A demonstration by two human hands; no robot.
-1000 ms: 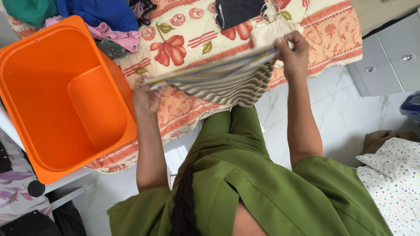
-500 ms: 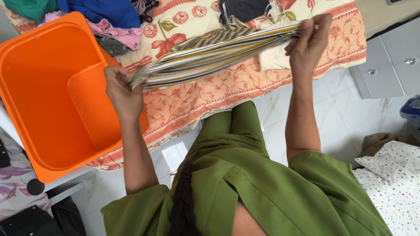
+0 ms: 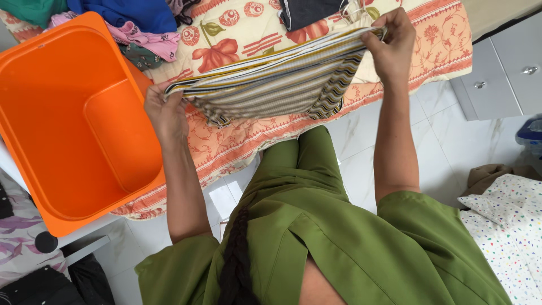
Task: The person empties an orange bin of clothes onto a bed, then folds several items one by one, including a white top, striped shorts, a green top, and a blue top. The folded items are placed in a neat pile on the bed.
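Over floral bedspread, white tile floor: both hands pinching striped cloth ends.

Between my left hand and right hand the striped cloth hangs taut, barring the way straight forward to the floral bedspread. Beneath its sagging edge a strip of bedspread lies free. To my left the orange tub stands open and roomy, its wall just beside my left grip. Behind it a clothes pile crowds the far bed. On my right, the cabinet sits near, probably clear of my elbow.
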